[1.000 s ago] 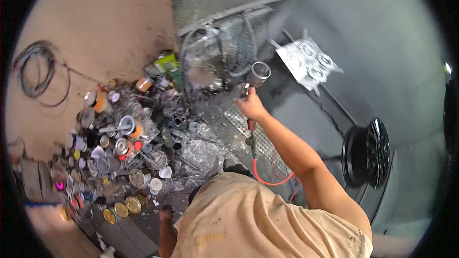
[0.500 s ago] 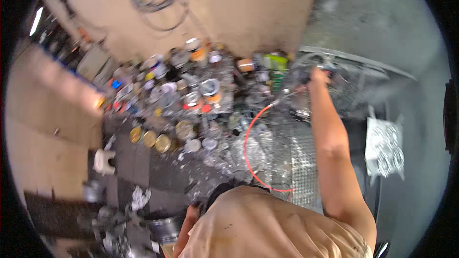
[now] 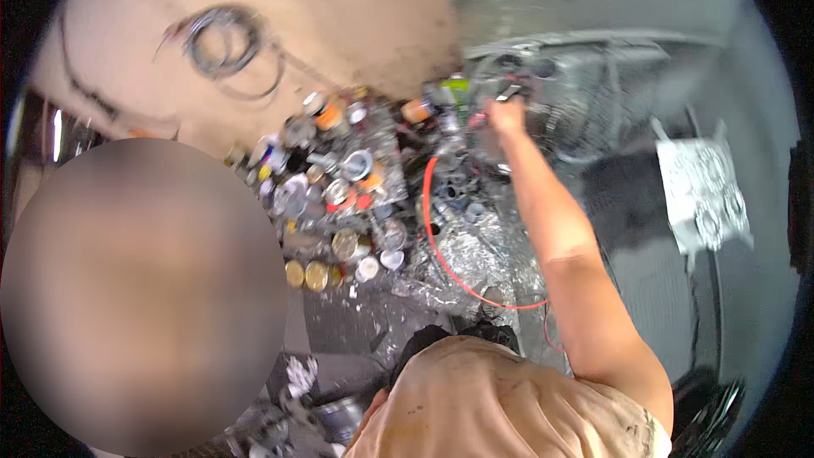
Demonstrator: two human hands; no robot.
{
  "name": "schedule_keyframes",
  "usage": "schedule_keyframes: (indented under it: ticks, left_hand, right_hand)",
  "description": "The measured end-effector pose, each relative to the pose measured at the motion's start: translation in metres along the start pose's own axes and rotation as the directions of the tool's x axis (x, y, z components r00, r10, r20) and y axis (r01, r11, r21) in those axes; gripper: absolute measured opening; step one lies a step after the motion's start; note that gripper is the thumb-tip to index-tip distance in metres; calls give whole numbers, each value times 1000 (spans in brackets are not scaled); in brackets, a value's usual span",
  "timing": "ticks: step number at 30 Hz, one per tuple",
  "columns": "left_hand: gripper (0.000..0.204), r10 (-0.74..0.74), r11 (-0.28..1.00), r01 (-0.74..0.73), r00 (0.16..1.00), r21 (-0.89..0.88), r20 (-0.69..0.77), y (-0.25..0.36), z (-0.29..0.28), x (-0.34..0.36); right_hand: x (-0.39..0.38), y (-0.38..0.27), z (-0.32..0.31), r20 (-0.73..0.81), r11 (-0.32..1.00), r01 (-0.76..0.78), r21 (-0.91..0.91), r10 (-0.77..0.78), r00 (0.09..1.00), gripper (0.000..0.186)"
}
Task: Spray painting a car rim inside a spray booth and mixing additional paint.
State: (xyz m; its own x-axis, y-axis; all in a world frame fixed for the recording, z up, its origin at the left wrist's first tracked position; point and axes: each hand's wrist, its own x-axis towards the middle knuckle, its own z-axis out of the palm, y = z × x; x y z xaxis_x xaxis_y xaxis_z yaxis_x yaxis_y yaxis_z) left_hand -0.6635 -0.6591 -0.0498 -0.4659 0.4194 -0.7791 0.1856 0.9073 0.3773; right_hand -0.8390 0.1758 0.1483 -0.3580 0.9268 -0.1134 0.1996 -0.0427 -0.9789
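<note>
My right hand (image 3: 506, 116) reaches far forward, closed around a metal spray gun (image 3: 511, 92) whose shape is blurred. A thin red hose (image 3: 441, 259) loops from the gun back toward my body. The hand hovers at the right edge of a crowded cluster of paint cans and jars (image 3: 339, 191), in front of a grey wire-mesh part (image 3: 593, 110). Only a sliver of my left arm (image 3: 371, 414) shows beside my beige shirt; the hand itself is hidden.
Crinkled foil and plastic sheeting (image 3: 475, 254) cover the bench by the cans. A coil of dark cable (image 3: 225, 42) lies on the tan floor. A white sheet with round parts (image 3: 702, 191) rests at the right, and a black wheel (image 3: 716, 411) sits at the lower right.
The view has swung, bringing the cans toward the middle. My right arm stays stretched out with the gun, and the red hose loop now trails nearer the cans.
</note>
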Motion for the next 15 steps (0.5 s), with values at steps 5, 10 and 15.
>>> schedule_keyframes:
  ticks: [5,10,15]
  left_hand:
    - [46,167,984,-171,984,57,65,45,-74,66]
    - [50,272,959,-263,958,101,-92,154,-163,119]
    - [32,514,856,-515,857,-48,-21,281,-169,108]
  right_hand:
    - [-116,8,-66,-57,875,482,-48,-484,873,74]
    - [-294,127,-166,277,942,232,-241,-162,947,66]
    - [-531,266,-234,519,799,-472,-372,601,608,85]
